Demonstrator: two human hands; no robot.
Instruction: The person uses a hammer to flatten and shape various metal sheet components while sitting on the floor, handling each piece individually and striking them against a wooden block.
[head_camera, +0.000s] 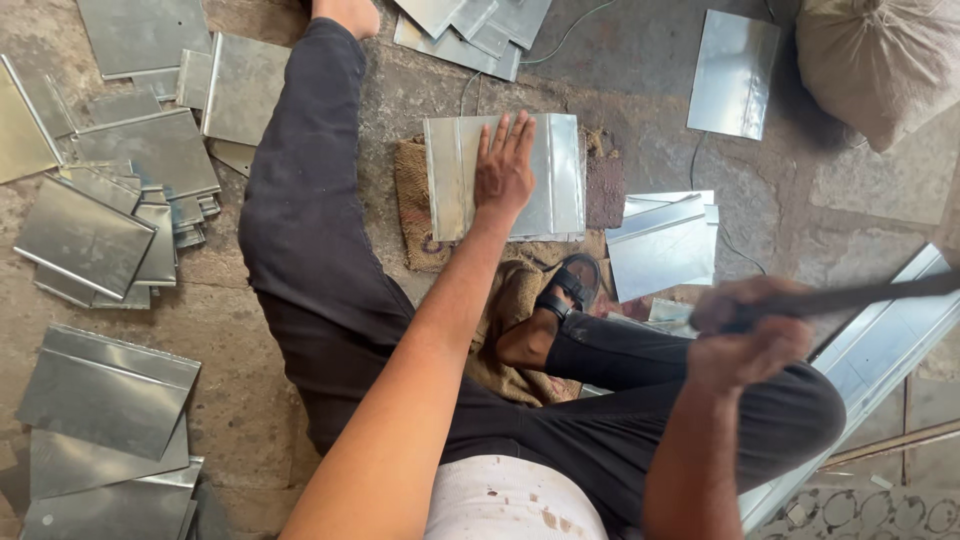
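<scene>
The left hand (503, 170) is pressing flat, fingers spread, on the folded metal sheet (505, 176) lying on burlap matting (415, 205). The right hand (750, 335), clenched, is gripping a dark rod (860, 294) right of the sheet; a tan sack (880, 60) is sitting beyond.

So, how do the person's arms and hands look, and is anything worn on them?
Both arms are bare up to where the picture ends: no sleeves show. The left hand has no glove, ring or watch that can be seen. The right hand is blurred, so small details cannot be told, but no glove shows. Neither wrist has a band.
</scene>
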